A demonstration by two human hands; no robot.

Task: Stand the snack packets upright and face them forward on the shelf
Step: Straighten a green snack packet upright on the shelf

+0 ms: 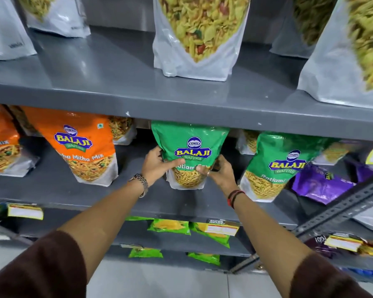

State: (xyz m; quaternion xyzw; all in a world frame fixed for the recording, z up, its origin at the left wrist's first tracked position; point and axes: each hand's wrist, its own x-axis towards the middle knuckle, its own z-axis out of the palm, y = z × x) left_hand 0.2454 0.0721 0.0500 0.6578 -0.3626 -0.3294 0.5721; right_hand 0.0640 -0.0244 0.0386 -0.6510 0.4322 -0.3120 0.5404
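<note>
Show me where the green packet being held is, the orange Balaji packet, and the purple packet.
green packet point(192, 145): head view, on the Balaji logo on its front.
orange packet point(73, 143): head view, on the logo on its front.
purple packet point(319, 186): head view, on its crinkled purple face, lying tipped over.

Packets — two green point(190, 151), two orange point(80, 147).

Both hands are gripping a green Balaji Ratlami Sev packet point(191, 151) standing upright on the grey shelf point(121, 190), the left hand point(156, 164) clasping its left edge and the right hand point(219, 172) pinching its lower right, between an orange Khatta Mitha Mix packet point(82, 147) and another green packet point(276, 166).
</note>
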